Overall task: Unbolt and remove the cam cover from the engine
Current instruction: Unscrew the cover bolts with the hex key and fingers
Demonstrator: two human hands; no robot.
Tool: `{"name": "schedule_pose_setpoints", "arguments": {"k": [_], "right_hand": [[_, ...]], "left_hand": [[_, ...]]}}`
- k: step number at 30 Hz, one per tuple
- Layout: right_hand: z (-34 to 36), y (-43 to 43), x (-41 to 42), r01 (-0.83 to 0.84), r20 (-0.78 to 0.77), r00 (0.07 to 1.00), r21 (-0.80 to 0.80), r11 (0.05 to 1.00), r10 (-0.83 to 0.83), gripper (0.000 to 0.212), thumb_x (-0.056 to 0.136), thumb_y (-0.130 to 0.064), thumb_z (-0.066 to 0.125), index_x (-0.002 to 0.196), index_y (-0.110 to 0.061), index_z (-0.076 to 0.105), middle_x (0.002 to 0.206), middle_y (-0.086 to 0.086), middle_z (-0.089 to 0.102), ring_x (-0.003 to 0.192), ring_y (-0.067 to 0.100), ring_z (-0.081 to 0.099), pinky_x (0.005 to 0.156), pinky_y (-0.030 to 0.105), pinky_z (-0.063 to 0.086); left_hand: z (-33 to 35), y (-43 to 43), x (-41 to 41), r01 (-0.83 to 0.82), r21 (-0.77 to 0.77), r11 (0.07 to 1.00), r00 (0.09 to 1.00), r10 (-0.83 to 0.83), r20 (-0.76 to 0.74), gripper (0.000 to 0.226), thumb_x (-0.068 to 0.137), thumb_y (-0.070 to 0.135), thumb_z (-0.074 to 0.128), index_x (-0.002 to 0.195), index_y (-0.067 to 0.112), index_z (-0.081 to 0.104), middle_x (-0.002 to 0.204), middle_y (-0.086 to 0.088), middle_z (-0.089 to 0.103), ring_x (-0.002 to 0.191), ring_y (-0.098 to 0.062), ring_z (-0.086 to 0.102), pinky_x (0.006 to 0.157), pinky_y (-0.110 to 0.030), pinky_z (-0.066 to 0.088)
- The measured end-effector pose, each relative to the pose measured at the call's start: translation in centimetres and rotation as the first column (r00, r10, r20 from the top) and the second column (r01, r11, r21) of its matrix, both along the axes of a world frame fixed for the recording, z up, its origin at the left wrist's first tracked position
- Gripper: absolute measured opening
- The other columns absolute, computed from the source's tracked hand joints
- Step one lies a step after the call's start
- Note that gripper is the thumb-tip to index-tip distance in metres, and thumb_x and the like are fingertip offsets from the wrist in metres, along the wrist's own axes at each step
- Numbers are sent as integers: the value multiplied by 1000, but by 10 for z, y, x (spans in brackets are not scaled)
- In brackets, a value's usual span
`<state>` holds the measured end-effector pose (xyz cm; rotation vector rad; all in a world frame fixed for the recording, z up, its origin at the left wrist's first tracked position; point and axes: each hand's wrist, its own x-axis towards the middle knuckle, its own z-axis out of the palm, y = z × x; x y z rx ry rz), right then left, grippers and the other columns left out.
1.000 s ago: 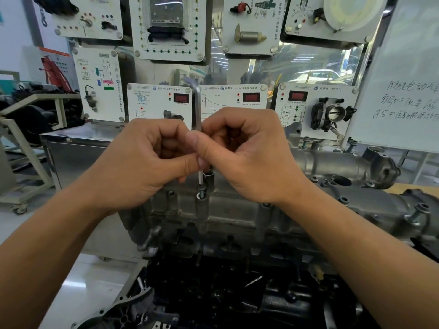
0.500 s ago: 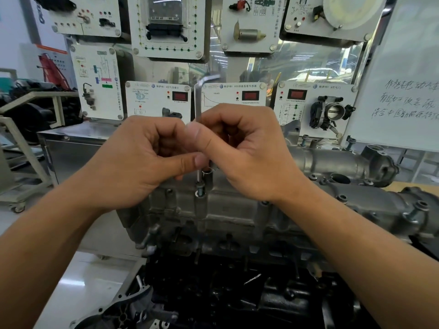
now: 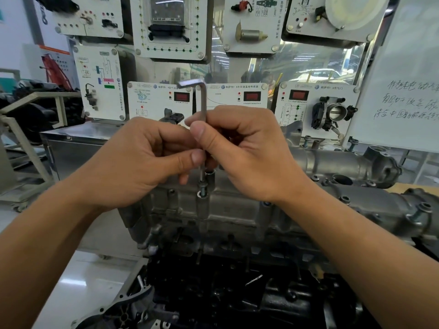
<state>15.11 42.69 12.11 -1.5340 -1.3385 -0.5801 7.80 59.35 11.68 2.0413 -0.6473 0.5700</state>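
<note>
Left hand and right hand both pinch the upright hex key (short arm above); just below their grip its tip sits in a bolt on the cam cover.

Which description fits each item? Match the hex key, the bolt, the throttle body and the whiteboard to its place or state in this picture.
Items:
1 hex key
2 bolt
3 throttle body
4 whiteboard

Descriptions:
A far right, with handwriting on it
B upright, pinched by the left hand and the right hand
C mounted on a white panel
D standing partly out of the cam cover, under the key's tip

Pairs: 1-B, 2-D, 3-C, 4-A
</note>
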Motion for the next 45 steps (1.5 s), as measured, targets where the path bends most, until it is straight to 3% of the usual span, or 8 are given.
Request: {"name": "schedule_pose_setpoints", "arguments": {"k": [5, 11, 16, 21, 24, 30, 40, 45], "right_hand": [[1, 0, -1, -23, -17, 1000, -48, 999, 22, 23, 99, -2, 53, 91, 13, 68, 65, -6, 58, 61, 2, 58, 62, 24, 50], [1, 2, -3, -7, 8, 1000, 17, 1000, 7, 22, 96, -6, 60, 91, 13, 70, 65, 25, 64, 61, 35, 60, 57, 43, 50], [1, 2, -2, 56, -14, 998, 111, 992, -55, 11, 86, -11, 76, 84, 0, 74, 52, 20, 52, 48, 29, 45, 46, 34, 40], [0, 1, -3, 69, -11, 998, 87, 994, -68, 13, 83, -8, 78, 78, 2, 71, 53, 16, 53, 48, 18, 45, 49, 22, 38], [0, 0, -3, 40, -6, 999, 53, 998, -40, 12, 87, -5, 74, 78, 1, 71, 57, 13, 60, 52, 21, 52, 49, 25, 43], [1, -2, -2, -7, -22, 1000, -18, 1000, 6, 15, 95, -2, 62, 87, 6, 72, 64, 13, 66, 56, 22, 60, 51, 35, 50], [0, 3, -3, 4, -35, 999, 98, 995, -1, 9, 86, -8, 75, 81, 0, 72, 53, 11, 62, 46, 11, 56, 46, 27, 47], [0, 1, -1, 21, -32, 999, 33, 999, -20, 6, 89, -8, 73, 84, -4, 73, 63, 17, 65, 55, 32, 61, 51, 43, 49]], "left_hand": [[-1, 0, 1, -9, -17, 1000, 1000, 9, -11, 19, 80, 27, 65, 93, 18, 74, 66, 11, 72, 53, -2, 60, 53, -11, 48], [-2, -1, 4, -40, -90, 995, 999, 42, 17, 30, 71, 37, 73, 90, 15, 75, 78, -3, 75, 58, -11, 65, 54, -19, 54], [-5, -2, 8, -69, -95, 993, 997, 72, 35, 33, 72, 32, 77, 96, 10, 73, 84, -13, 75, 75, -34, 71, 57, -23, 56], [-5, -1, 8, -46, -115, 992, 999, 48, 21, 17, 69, 33, 78, 78, 22, 70, 80, -4, 76, 76, -16, 73, 64, -18, 56], [-4, -1, 7, -63, -64, 996, 998, 63, -2, 28, 71, 37, 76, 92, 19, 76, 85, -4, 77, 78, -23, 74, 67, -26, 61], [-1, 1, 2, 14, -43, 999, 999, -16, -42, 23, 80, 27, 66, 99, 18, 75, 70, 11, 74, 53, -1, 60, 53, -11, 48], [-4, -5, 7, -56, -82, 995, 997, 60, 56, 21, 71, 31, 78, 89, 20, 77, 73, 0, 74, 57, -3, 63, 54, -13, 50], [-6, -6, 9, -104, -79, 991, 990, 110, 85, 36, 67, 36, 77, 86, 6, 70, 78, -4, 75, 72, -21, 73, 66, -28, 61]]}}
